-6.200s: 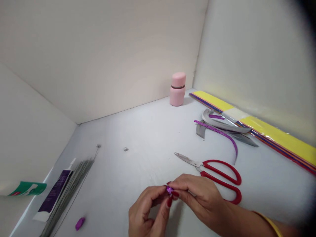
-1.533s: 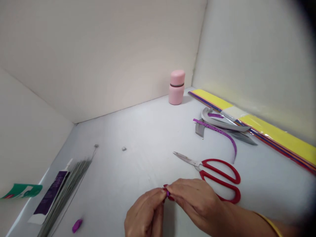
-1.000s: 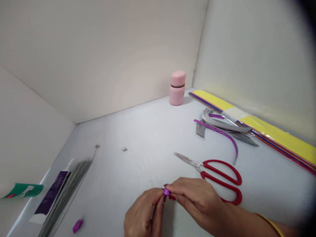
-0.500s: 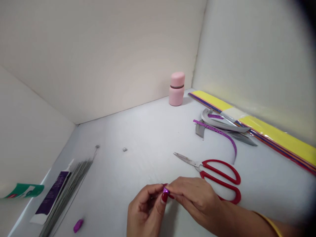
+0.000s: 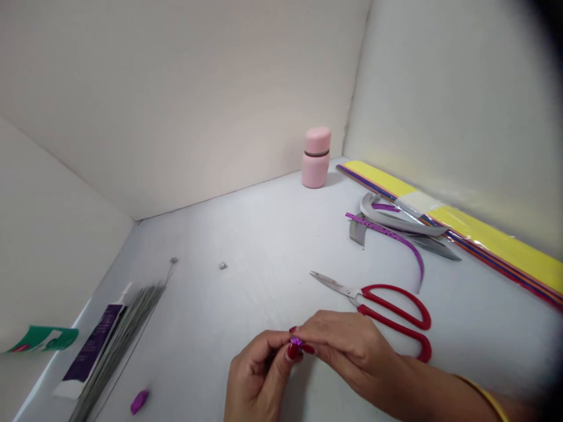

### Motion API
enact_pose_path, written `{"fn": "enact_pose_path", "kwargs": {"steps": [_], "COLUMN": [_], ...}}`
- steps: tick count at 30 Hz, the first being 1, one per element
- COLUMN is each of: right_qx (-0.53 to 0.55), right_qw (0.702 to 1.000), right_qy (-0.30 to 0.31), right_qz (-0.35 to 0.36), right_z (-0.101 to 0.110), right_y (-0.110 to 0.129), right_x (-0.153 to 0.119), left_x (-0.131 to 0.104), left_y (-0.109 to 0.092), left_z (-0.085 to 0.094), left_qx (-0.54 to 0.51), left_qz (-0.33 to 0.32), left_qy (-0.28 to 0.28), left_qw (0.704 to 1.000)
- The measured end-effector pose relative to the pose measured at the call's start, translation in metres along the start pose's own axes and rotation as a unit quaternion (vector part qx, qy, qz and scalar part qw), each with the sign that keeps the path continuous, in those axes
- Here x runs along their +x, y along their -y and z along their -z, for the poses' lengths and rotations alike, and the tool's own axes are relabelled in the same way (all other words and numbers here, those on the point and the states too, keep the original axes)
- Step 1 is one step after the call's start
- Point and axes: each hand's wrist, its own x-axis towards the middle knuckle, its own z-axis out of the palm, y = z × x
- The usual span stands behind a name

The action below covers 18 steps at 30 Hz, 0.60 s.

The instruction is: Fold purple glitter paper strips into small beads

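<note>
A small shiny purple piece (image 5: 296,341) is pinched between the fingertips of both hands, low in the middle of the head view. My left hand (image 5: 264,372) holds it from the left, its red-nailed thumb against the near side. From the right, my right hand (image 5: 352,349) grips it with closed fingertips, partly covering it. Red-handled scissors (image 5: 391,305) lie just beyond my right hand, their blades pointing left. Another purple piece (image 5: 139,402) rests on the table at the lower left.
Left: a glue tube (image 5: 94,346), thin grey wires (image 5: 118,346) and a green-labelled item (image 5: 48,339). A small silvery bit (image 5: 222,266) lies mid-table. Behind stands a pink bottle (image 5: 315,158). Right: grey and purple strips (image 5: 391,225) beside yellow-topped packaged sheets (image 5: 479,228).
The purple piece has turned slightly between the fingertips, showing a more textured face. My right hand's knuckles have risen a little.
</note>
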Motion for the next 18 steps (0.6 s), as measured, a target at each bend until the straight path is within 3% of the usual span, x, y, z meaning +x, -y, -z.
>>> {"fn": "enact_pose_path", "kwargs": {"steps": [5,10,14,18], "right_qx": [0.028,0.049,0.055,0.067], "right_qw": [0.999,0.997,0.996,0.994], "right_qy": [-0.021,-0.014,-0.008,-0.020], "right_qz": [-0.039,-0.060,-0.064,-0.082], "right_z": [0.0001,-0.0007,-0.0020,-0.0035], "right_y": [0.0008,0.0006,-0.0004,-0.0002], "right_x": [0.0001,-0.0018,-0.0036,-0.0046], "left_x": [-0.0030,-0.0040,-0.0040,-0.0035], "left_y": [0.0085,0.0082,0.0076,0.0066], "left_z": [-0.0005,0.0005,0.0006,-0.0009], "left_qx": [0.081,0.220,0.254,0.222], "left_qz": [-0.101,-0.224,-0.244,-0.227], "left_qy": [-0.014,-0.028,-0.024,-0.032], "left_qw": [0.991,0.949,0.936,0.948]}}
